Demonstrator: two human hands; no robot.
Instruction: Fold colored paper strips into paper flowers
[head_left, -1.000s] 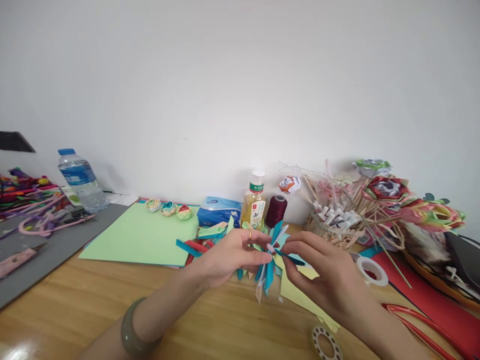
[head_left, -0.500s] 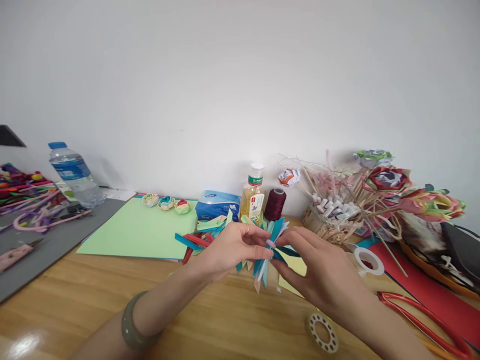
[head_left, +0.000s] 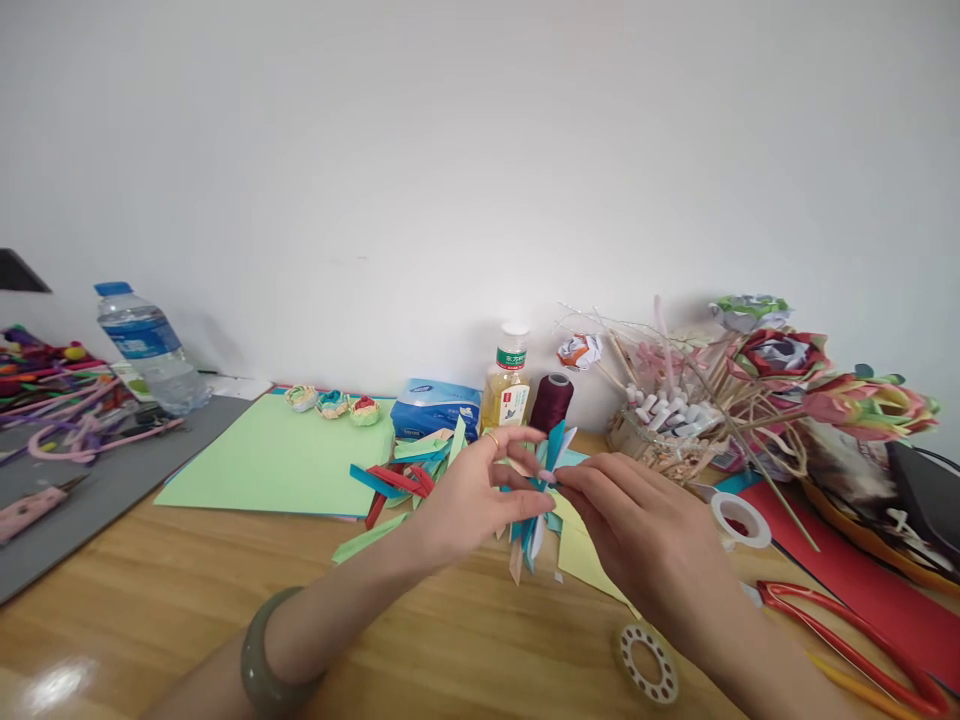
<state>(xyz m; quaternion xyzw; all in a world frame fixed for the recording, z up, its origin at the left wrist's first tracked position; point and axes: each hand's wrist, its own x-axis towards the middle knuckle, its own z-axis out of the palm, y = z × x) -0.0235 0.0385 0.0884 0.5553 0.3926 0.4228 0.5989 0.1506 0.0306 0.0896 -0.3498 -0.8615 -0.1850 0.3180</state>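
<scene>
Both hands meet at a bundle of folded paper strips (head_left: 556, 446), blue, white and peach, held above the table. My left hand (head_left: 480, 490) pinches it from the left between thumb and fingers. From the right, my right hand (head_left: 637, 520) has its fingers closed at the bundle's middle, and its fingertips are partly hidden. Behind my left hand lies a heap of folded strips (head_left: 409, 480) in red, blue and green. A pale yellow paper sheet (head_left: 589, 555) lies flat under my right hand.
Behind stand a tissue pack (head_left: 435, 408), a drink bottle (head_left: 510, 380) and a thread spool (head_left: 552, 402). Right are paper flowers (head_left: 780, 358), a tape roll (head_left: 741, 520), red-handled scissors (head_left: 847, 640) and a dotted ring (head_left: 646, 665). Left are green paper (head_left: 277, 460) and a water bottle (head_left: 150, 345).
My right hand's fingers have closed in at the bundle's middle, where they were spread around its blue strips. The bundle has turned and looks narrower. My left hand keeps its pinch.
</scene>
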